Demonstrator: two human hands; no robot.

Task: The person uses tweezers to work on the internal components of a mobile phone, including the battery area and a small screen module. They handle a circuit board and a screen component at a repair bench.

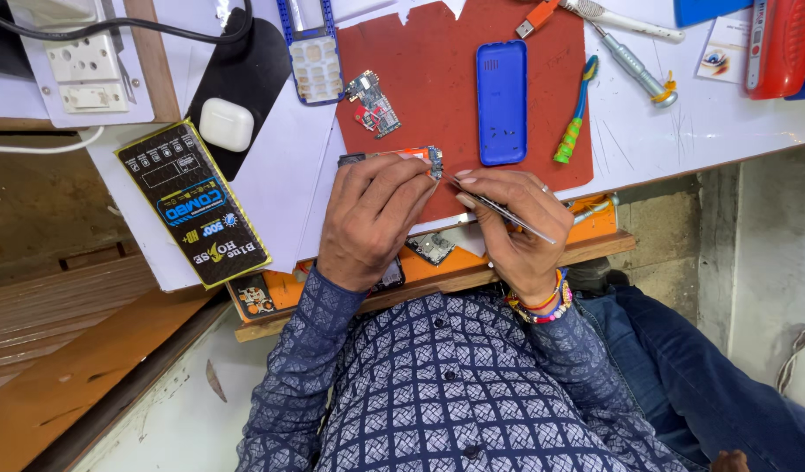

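Note:
My left hand (372,223) grips a narrow phone circuit board with an orange edge (393,156), holding it over the near edge of a red work mat (428,61). My right hand (511,232), with bead bracelets on the wrist, pinches metal tweezers (511,214); their tip points at the board's right end, close to my left fingertips. A blue phone back cover (502,103) lies on the mat just beyond my right hand. A small loose circuit board (373,103) lies on the mat beyond my left hand.
A blue phone frame with a keypad (313,57), a white earbud case (226,124), a black printed box (193,205), a green-blue toothbrush (575,122) and a metal screwdriver (634,61) lie on the white bench. An orange tray (599,225) sits under the bench edge. A wall socket (83,65) is at top left.

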